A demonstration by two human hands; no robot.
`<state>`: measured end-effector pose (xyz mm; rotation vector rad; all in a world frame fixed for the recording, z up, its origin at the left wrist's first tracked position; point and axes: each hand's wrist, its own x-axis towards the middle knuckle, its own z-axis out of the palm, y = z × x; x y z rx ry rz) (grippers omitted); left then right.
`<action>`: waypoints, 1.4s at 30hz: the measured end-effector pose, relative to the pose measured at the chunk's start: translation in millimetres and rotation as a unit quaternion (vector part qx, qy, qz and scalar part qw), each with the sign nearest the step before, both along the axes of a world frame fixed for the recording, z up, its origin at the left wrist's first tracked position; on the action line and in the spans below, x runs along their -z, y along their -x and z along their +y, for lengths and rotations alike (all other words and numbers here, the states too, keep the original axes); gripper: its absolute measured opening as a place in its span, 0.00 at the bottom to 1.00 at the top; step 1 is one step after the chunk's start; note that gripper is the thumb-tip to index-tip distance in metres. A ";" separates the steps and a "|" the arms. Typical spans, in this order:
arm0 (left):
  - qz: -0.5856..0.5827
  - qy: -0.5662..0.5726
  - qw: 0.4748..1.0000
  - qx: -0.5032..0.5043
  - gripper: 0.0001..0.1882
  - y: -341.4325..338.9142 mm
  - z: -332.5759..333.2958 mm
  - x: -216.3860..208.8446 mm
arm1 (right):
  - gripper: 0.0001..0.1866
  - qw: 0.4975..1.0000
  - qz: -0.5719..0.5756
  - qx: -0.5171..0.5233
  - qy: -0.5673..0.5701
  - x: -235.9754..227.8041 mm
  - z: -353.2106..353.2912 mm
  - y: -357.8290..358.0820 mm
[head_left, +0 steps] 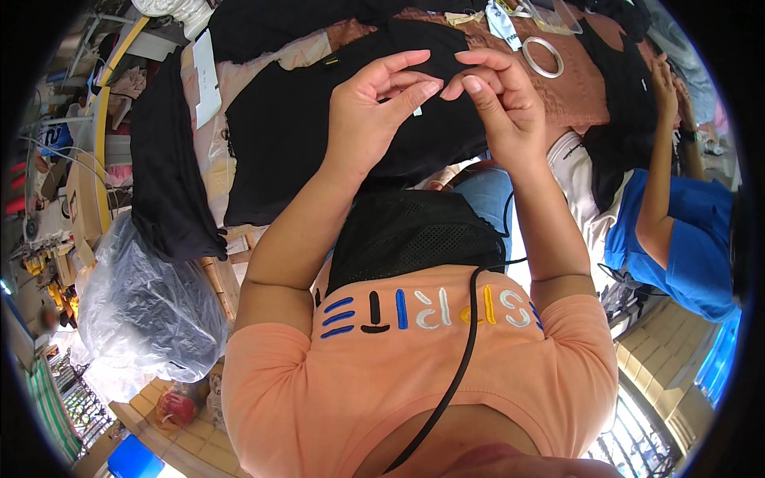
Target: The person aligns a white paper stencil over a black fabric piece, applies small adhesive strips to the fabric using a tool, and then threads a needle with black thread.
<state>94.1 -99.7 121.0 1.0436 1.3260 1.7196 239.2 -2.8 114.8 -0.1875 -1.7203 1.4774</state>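
Both hands are raised over a black garment [295,127] spread across the table, their fingertips facing each other with a small gap between. My left hand [376,99] is closed in a pinch, thumb against a finger, with the index finger held out. My right hand [506,103] pinches in the same way, its thumb against the curled fingers. Anything held between them is too fine to make out. Just below the left thumb tip, a small pale tag [417,111] shows on the black cloth.
A roll of white tape [543,57] lies on brown fabric [578,88] at the far right. A white paper strip [205,80] and another black garment [163,159] are at left, above a clear plastic bag [151,303]. On the right, a person in a blue shirt [677,239] works with raised hands.
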 end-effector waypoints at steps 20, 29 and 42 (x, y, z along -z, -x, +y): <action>0.010 0.011 1.000 0.003 0.19 7.0 -7.2 -6.9 | 0.13 0.999 -0.024 0.007 0.047 8.8 -8.1 1.3; 0.015 0.009 1.000 0.007 0.21 6.5 -7.9 -2.6 | 0.13 0.998 -0.036 -0.005 0.053 12.0 -8.5 0.6; -0.057 0.041 0.996 0.055 0.11 10.8 -11.3 3.8 | 0.13 0.999 0.001 0.015 0.052 9.9 -10.2 -1.5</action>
